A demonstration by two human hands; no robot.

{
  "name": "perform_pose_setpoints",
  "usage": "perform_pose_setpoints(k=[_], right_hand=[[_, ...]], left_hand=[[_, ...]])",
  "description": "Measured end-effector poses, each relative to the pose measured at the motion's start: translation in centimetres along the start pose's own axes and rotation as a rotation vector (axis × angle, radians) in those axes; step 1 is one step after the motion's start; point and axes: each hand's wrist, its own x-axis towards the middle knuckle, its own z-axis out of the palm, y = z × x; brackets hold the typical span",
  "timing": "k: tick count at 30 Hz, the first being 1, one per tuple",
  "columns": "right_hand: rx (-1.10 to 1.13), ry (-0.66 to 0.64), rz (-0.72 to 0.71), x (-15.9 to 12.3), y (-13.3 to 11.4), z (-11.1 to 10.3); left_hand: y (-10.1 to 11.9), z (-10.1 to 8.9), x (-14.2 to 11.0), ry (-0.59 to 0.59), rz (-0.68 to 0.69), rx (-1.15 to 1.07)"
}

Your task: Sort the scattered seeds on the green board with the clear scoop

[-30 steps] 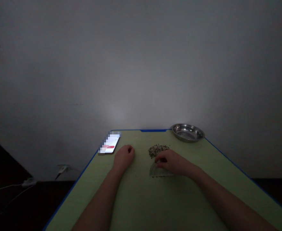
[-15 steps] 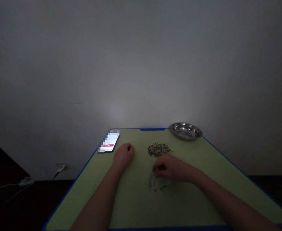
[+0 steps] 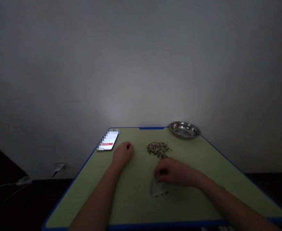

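My right hand (image 3: 173,171) grips a clear, half-round plastic protractor (image 3: 161,189) between thumb and fingers, its straight edge low against the table. A few dark grains lie along that edge. Just beyond the hand is a loose pile of small mixed dark and pale grains (image 3: 158,149), too small to name more exactly. My left hand (image 3: 123,152) rests on the table left of the pile, its fingers curled into a loose fist with nothing visible in it.
A shallow steel bowl (image 3: 184,131) stands at the table's back right corner. A phone (image 3: 110,141) with a lit screen lies near the left edge. The green table (image 3: 136,199) has a blue rim and meets a grey wall. Cables and a plug (image 3: 59,167) are at the lower left.
My right hand and the protractor have moved slightly toward me, away from the main pile, and more grains show between hand and pile. My left hand stays in place.
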Motion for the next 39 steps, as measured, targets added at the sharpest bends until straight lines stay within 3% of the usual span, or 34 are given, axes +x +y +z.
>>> perform_pose_setpoints(k=[22,39], right_hand=[[0.141,-0.018,0.133,-3.9,-1.0,1.3],[0.177,-0.077,0.162,-4.7,-1.5,1.4]], left_hand=[[0.0,0.0,0.0,0.005,0.001,-0.027],[0.1,-0.1,0.0,0.003,0.003,-0.016]])
